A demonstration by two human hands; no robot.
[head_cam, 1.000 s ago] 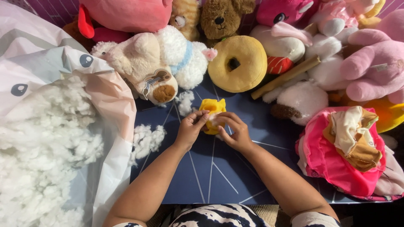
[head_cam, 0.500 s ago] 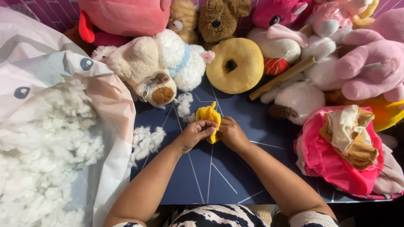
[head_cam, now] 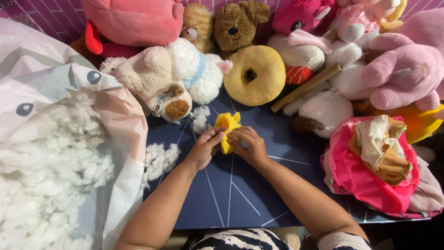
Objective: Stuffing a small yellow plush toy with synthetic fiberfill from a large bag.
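Yellow toy [head_cam: 227, 129]: gripped by left hand [head_cam: 205, 149] and right hand [head_cam: 248, 144], fingers closed on it. Stuffing tuft [head_cam: 200, 118] lies just beside, on blue surface [head_cam: 240, 194].

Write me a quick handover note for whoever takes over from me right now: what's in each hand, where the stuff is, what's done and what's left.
Left hand: pinching the left edge of the small yellow plush piece.
Right hand: gripping the same piece from the right, fingers curled over it.
Both hold it just over the dark blue mat.
White stuffing: big heap in the open bag to the left, loose tufts on the mat by the left wrist.
Done: the yellow piece is in hand; how full it is can't be told.
Left: finished toys crowd the far side; a flat pink skin lies to the right.
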